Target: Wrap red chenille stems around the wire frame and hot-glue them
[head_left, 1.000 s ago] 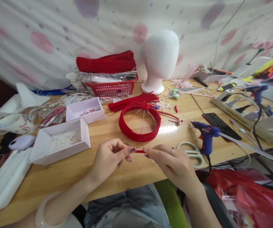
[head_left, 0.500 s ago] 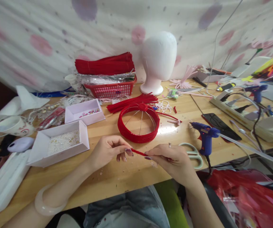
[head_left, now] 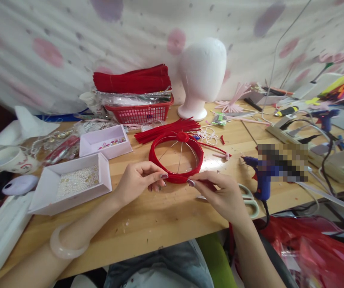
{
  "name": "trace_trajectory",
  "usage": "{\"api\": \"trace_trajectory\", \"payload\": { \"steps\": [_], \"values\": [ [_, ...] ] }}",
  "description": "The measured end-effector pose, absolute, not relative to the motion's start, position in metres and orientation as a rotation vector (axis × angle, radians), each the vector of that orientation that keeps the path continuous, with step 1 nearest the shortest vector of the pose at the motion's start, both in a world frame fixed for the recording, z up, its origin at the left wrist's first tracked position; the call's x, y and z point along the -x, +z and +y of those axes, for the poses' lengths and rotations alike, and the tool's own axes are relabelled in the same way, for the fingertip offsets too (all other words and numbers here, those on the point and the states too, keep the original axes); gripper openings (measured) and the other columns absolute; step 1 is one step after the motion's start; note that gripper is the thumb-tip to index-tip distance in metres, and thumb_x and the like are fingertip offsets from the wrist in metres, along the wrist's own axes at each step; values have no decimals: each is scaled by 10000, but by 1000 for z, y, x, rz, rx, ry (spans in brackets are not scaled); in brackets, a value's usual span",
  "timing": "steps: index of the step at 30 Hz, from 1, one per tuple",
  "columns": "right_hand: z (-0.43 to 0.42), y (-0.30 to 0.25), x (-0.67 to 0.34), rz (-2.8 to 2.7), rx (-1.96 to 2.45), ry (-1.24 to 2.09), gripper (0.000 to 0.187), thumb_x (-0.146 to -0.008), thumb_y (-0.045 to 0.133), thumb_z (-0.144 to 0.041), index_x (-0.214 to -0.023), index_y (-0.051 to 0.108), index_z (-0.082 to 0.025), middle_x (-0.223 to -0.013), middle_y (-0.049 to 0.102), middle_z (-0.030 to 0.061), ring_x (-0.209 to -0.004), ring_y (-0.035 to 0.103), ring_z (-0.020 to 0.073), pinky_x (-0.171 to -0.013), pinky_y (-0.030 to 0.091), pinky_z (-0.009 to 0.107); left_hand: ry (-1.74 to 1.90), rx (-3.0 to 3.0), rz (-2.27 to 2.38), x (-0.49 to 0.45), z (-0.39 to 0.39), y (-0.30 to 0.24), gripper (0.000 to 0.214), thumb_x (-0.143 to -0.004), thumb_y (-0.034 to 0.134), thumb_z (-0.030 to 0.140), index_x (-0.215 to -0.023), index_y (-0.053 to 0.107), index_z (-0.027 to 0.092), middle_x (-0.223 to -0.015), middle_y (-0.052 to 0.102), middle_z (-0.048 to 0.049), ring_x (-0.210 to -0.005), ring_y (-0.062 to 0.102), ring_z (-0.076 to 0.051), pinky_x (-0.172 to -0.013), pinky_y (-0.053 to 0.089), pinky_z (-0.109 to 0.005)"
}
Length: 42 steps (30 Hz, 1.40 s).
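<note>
Between my two hands stretches a short red pipe cleaner point(head_left: 177, 179), its outline merging with the red ring behind it. My left hand point(head_left: 142, 180) pinches one end between thumb and fingers. The other end is in the pinch of my right hand point(head_left: 216, 192). Just beyond my fingertips, a red fuzzy-covered ring frame point(head_left: 152, 158) with thin wire spokes and a red round knob lies on the wooden table point(head_left: 136, 228). Whether the pipe cleaner touches the ring I cannot tell. Pale green-handled scissors point(head_left: 251, 200) lie partly hidden under my right hand.
A blue glue gun point(head_left: 261, 184) stands to the right, near a power strip point(head_left: 315, 156). Behind the ring are a bundle of red pipe cleaners point(head_left: 166, 131), a red basket point(head_left: 142, 114) and a white foam head point(head_left: 201, 72). At left sit a bead box point(head_left: 104, 176) and a gem box point(head_left: 84, 145).
Both hands have moved up and away from me with the pipe cleaner, from the bare table to the front edge of the ring. Scissor blades now show beside the right hand.
</note>
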State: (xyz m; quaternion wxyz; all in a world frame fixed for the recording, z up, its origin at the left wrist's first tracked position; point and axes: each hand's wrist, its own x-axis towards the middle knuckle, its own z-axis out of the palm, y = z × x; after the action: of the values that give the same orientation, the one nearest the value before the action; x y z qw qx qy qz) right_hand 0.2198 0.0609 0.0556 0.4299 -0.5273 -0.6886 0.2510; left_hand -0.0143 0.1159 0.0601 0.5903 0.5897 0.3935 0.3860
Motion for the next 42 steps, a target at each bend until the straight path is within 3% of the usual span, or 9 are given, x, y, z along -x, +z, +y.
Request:
{"api": "trace_trajectory", "payload": {
  "steps": [5, 11, 19, 25, 42],
  "values": [
    [63, 47, -221, -1763, 1337, 518, 94, -884, 671, -249, -865, 754, -208, -713, 735, -6, -537, 544, 98, -511, 411, 226, 1088, -1474, 1013, 16, 117, 55, 307, -890, 653, 441, -803, 706, 152, -562, 695, 3, -435, 594, -80, -434, 479, -158],
    [63, 55, -225, -1890, 1331, 447, 115, -917, 625, -224, -886, 735, -208, -751, 725, 11, -586, 586, 118, -554, 448, 234, 1221, -1645, 1131, 20, 115, 39, 209, -929, 596, 321, -894, 723, 159, -537, 664, 31, -444, 575, -76, -451, 469, -156],
    [65, 58, -228, -1966, 1378, 401, 153, -954, 564, -201, -904, 709, -201, -821, 693, 32, -690, 614, 135, -597, 453, 239, 1253, -2225, 1035, 23, 108, 33, 216, -897, 558, 138, -1045, 710, 174, -634, 717, 28, -491, 603, -72, -515, 479, -162],
    [67, 56, -225, -2001, 1411, 387, 157, -957, 560, -203, -919, 712, -202, -844, 704, 36, -678, 607, 141, -606, 437, 254, 1280, -2406, 1024, 23, 107, 30, 259, -906, 514, 110, -1079, 695, 178, -643, 711, 34, -470, 548, -63, -515, 453, -168],
    [77, 71, -223, -2200, 1368, 218, 216, -986, 518, -234, -944, 728, -213, -882, 689, 70, -783, 650, 172, -601, 491, 254, 1246, -2558, 943, 24, 104, 22, 316, -925, 472, 109, -1143, 682, 200, -659, 731, 33, -503, 621, -86, -542, 492, -189]
  ]
}}
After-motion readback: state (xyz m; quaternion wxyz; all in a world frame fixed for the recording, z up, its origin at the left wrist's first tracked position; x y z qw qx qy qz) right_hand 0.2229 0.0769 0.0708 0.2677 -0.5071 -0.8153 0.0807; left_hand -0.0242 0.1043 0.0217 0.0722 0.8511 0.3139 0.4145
